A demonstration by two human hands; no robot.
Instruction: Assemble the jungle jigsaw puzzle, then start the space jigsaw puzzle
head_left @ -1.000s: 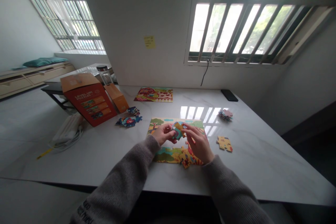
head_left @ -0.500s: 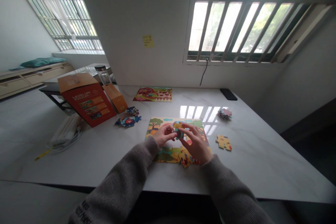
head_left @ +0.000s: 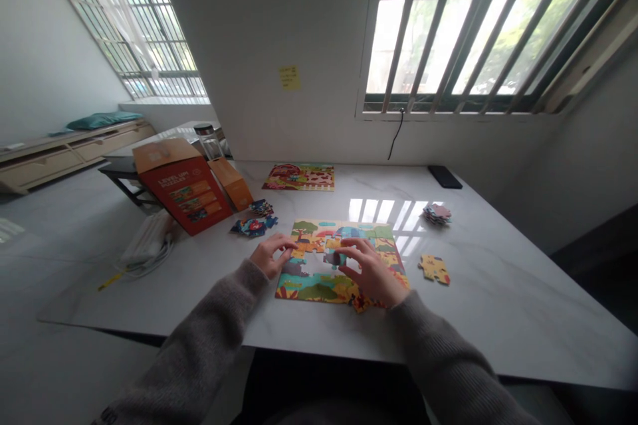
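Note:
A jigsaw puzzle (head_left: 319,291) with animals and trees lies partly assembled in front of me, a white gap showing in its middle. My right hand (head_left: 371,272) grips a grey and teal puzzle piece (head_left: 331,257) between thumb and fingers, over that gap. At the puzzle's left edge rests my left hand (head_left: 272,255), its thumb and fingers apart and nothing visible in them. A loose reddish-yellow piece (head_left: 359,304) overlaps the puzzle's front edge. To the right lies a yellow puzzle piece (head_left: 434,269) on the table.
Behind lies another puzzle, a farm scene (head_left: 299,177). Dark blue pieces (head_left: 254,226) lie on the left near a red puzzle box (head_left: 192,196). A stack of pieces (head_left: 437,214) and a black phone (head_left: 445,177) are on the right. A white power strip (head_left: 147,239) with cable sits at far left.
My left hand has let go of the puzzle piece and moved left to the puzzle's edge. The right hand alone now holds the piece, lower over the gap. The view has shifted slightly.

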